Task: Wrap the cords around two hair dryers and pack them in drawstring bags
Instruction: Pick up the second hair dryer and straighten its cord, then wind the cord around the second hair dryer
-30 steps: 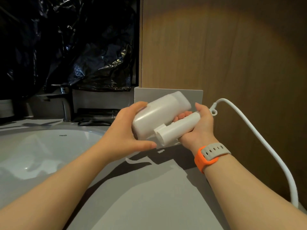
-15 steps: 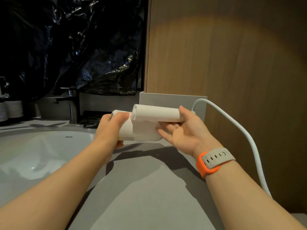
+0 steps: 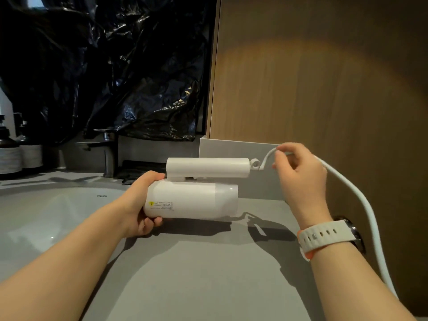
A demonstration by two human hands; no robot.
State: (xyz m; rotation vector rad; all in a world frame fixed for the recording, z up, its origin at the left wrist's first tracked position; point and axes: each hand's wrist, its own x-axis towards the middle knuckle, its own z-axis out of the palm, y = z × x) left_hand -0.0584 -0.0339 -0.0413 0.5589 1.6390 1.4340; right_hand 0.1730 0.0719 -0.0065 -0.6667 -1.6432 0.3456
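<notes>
A white hair dryer (image 3: 192,200) is held level above the grey counter, its handle folded flat along the top of the barrel. My left hand (image 3: 141,205) grips the barrel's left end. My right hand (image 3: 298,174) is off to the right of the handle's tip and pinches the white cord (image 3: 361,205) just past where it leaves the handle. From my fingers the cord arcs right and down along the wooden panel and out of sight behind my right forearm. No drawstring bag or second dryer is in view.
A grey counter (image 3: 208,274) lies under my hands, with a white basin (image 3: 46,216) and a dark tap (image 3: 108,158) to the left. Black plastic sheeting (image 3: 115,66) hangs behind. A wooden panel (image 3: 324,89) stands on the right. Dark bottles (image 3: 11,149) are at far left.
The dryer has been turned so the barrel lies level with the folded handle on top. My right hand has let go of the handle and taken the cord near its tip.
</notes>
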